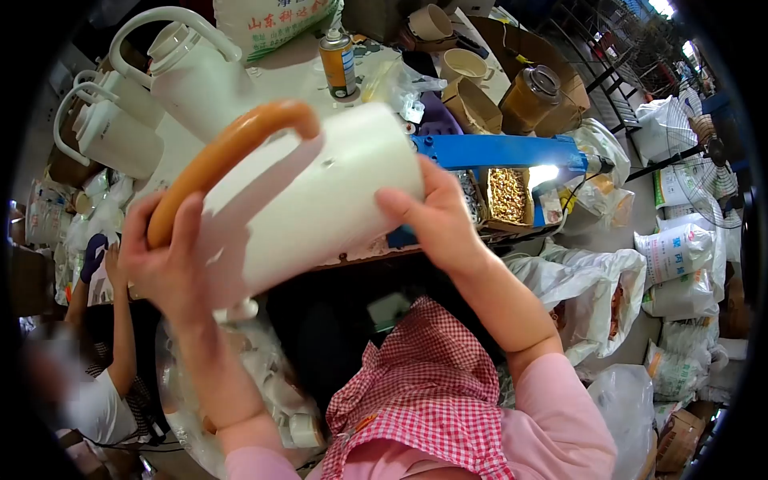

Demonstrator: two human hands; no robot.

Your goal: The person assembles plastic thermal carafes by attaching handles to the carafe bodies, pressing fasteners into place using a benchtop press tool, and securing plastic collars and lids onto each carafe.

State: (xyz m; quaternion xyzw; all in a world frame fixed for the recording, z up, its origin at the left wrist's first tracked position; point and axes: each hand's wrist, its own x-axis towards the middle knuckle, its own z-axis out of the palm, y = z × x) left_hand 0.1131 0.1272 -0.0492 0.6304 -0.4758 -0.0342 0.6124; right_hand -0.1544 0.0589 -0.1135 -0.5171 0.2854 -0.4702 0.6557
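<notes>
A large white plastic jug body with an orange-brown curved handle is held up tilted in front of me, over the table's front edge. My left hand is closed around the handle's lower end and the side of the body. At the other end, my right hand grips the jug's rim, thumb on the outside wall and fingers mostly hidden behind it. Several white jugs with white handles stand on the table to the left.
A spray can stands behind the jug. To the right are a blue machine arm with a lit lamp, a box of brass-coloured small parts, and a lidded brown container. White sacks sit on the floor; a co-worker is at left.
</notes>
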